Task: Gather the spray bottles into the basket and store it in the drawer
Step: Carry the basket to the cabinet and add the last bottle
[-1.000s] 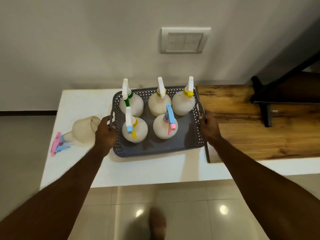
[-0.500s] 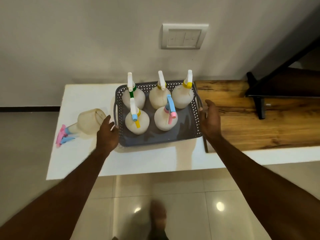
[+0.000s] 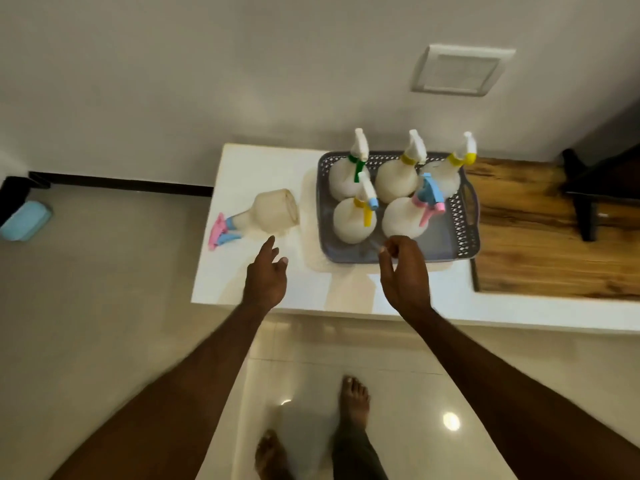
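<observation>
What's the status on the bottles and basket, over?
Left hand open, reaching toward tipped bottle on counter. Right hand empty, at basket front edge. Five bottles upright in basket. Nothing blocking.

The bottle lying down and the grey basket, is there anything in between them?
No. In the head view, only bare white tabletop separates the fallen bottle from the basket.

Six spray bottles are counted: five upright point(image 3: 349, 181) in the one grey basket point(image 3: 467, 220); one lying on its side point(image 3: 266, 213) on the white counter point(image 3: 249, 168); two bare hands, left point(image 3: 265, 278) and right point(image 3: 405, 271), are seen; two bare feet point(image 3: 353, 400); one wall switch plate point(image 3: 459, 71).
</observation>
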